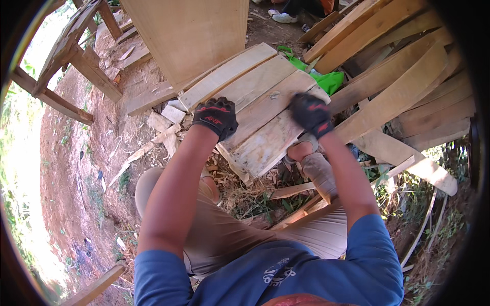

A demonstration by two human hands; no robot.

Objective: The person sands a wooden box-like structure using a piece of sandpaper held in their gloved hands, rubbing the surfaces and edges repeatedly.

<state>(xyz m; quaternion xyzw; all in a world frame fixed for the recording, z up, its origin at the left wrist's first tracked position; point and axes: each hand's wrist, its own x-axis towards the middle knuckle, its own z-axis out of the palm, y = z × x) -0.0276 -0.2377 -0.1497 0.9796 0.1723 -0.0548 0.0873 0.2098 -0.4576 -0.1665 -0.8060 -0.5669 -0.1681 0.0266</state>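
Several pale wooden planks [270, 104] lie side by side in front of me, like a slatted panel, with one rough, stained plank [265, 145] nearest. My left hand [215, 118], in a black glove with red marks, has its fingers curled over the left end of a middle plank. At the right ends of the planks is my right hand [311, 115] in a matching glove. Motion blurs its fingers, so their grip is unclear. The undersides of the planks are hidden.
A wide upright board [194, 38] stands beyond the planks. Long timber boards [388, 76] are piled at right, beside a green bag [328, 81]. Wood offcuts [171, 116] and shavings litter the ground. A timber frame [76, 56] stands far left; another person's foot [283, 17] shows at the top.
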